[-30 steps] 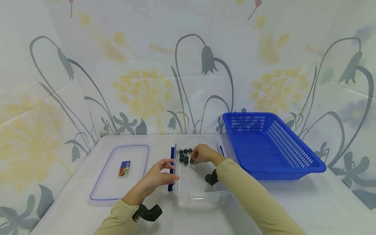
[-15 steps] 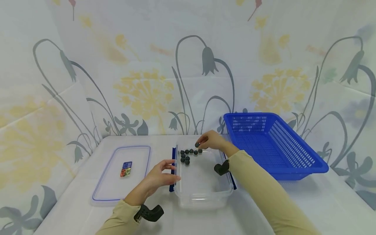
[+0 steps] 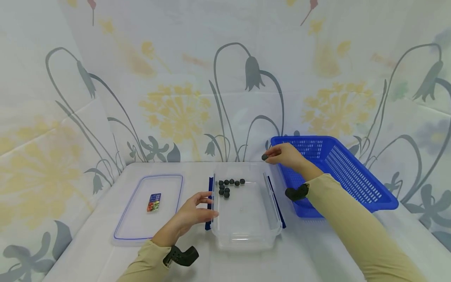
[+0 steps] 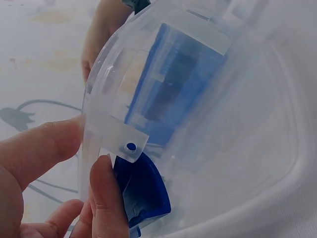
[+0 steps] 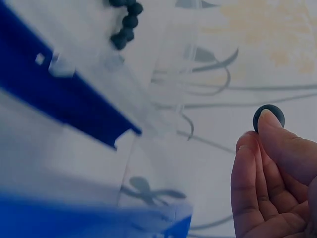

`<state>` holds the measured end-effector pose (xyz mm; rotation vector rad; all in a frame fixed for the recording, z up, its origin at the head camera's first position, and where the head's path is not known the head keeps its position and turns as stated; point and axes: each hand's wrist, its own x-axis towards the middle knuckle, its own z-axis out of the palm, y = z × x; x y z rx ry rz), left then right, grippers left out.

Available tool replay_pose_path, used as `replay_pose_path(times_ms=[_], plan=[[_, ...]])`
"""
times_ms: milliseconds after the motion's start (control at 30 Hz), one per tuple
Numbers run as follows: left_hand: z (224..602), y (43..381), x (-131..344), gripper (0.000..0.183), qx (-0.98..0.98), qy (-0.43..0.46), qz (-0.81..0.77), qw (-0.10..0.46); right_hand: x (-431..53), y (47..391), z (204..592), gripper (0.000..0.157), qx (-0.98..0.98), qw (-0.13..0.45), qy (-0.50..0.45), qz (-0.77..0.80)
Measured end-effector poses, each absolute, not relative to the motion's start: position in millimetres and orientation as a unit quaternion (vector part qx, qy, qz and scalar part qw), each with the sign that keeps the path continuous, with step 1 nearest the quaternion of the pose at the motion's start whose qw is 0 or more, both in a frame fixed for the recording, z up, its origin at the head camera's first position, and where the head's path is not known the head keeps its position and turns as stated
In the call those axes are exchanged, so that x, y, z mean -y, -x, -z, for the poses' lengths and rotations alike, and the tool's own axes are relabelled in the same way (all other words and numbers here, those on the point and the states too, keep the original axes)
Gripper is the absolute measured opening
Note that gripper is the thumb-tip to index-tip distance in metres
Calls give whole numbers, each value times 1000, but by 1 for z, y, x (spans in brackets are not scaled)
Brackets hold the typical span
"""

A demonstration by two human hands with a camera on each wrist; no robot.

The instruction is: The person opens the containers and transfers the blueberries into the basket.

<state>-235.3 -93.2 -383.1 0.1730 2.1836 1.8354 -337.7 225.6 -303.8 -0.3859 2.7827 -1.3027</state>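
Note:
My right hand (image 3: 287, 156) pinches a small dark ball (image 5: 276, 113) between thumb and fingertips, raised near the far left corner of the blue basket (image 3: 352, 176). Several more dark balls (image 3: 226, 190) lie in the far left part of a clear plastic box (image 3: 243, 215). My left hand (image 3: 192, 213) grips the left wall of this box. In the left wrist view its thumb and fingers lie on opposite sides of the rim, with a finger against the blue latch (image 4: 143, 191).
Left of the box lies a clear lid (image 3: 137, 223) with a blue seal line and a colourful label (image 3: 154, 202). A second blue latch (image 3: 277, 205) hangs open on the box's right side. A flower-patterned cloth (image 3: 176, 58) hangs behind the table (image 3: 197, 172).
My right hand has lifted a ball out of the box and carried it up and right, over to the basket's edge. My left hand keeps its place on the box wall.

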Motion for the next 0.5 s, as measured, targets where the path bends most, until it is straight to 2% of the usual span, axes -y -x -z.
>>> replay_pose_path(times_ms=[500], plan=[[382,234,94,73,-760,-66,-630,145,-292,327,300,40,-914,5,94,394]])
